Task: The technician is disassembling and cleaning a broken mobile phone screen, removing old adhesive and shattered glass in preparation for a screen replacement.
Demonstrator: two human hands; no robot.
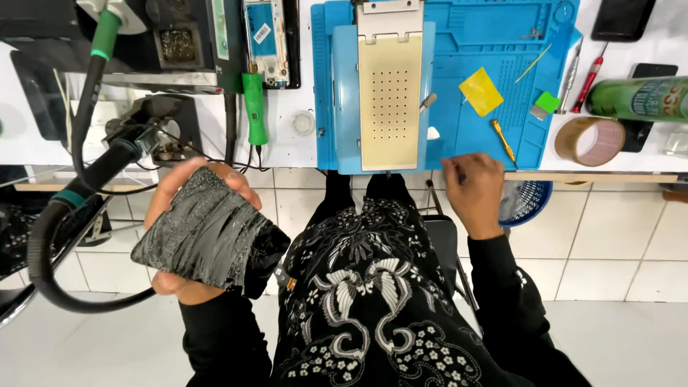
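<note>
In the head view, the person is sitting at a white workbench and looking down over a patterned black-and-white shirt. The left hand (pixel 188 236) is holding a shattered black glass panel (pixel 208 235), apparently a phone screen or back cover, away from the bench and over the lap; the thumb and fingers are clamped on its edges, with the cracked, glittering face turned up toward the camera. The right hand (pixel 473 192) is resting at the near edge of the blue silicone repair mat (pixel 487 136), its fingers curled together on the mat's rim; it does not appear to be holding a tool, though the fingertips are partly hidden.

Judging from the layout, the panel is already off its device and in hand, while the perforated cream heating plate (pixel 389 89) on the blue stand is lying bare with nothing set on it. The tools are lying untouched on the mat: a yellow plastic card (pixel 481 91), a small green pick (pixel 548 102), a yellow-handled screwdriver (pixel 503 139) just beyond the right hand, and a red-handled screwdriver (pixel 589 79) at the mat's far right corner. A roll of brown tape (pixel 590 140) and a green can (pixel 636 99) are sitting to the right of the mat. To the left, a green-handled soldering iron (pixel 254 107) and a black hot-air hose (pixel 79 179) are hanging idle.
</note>
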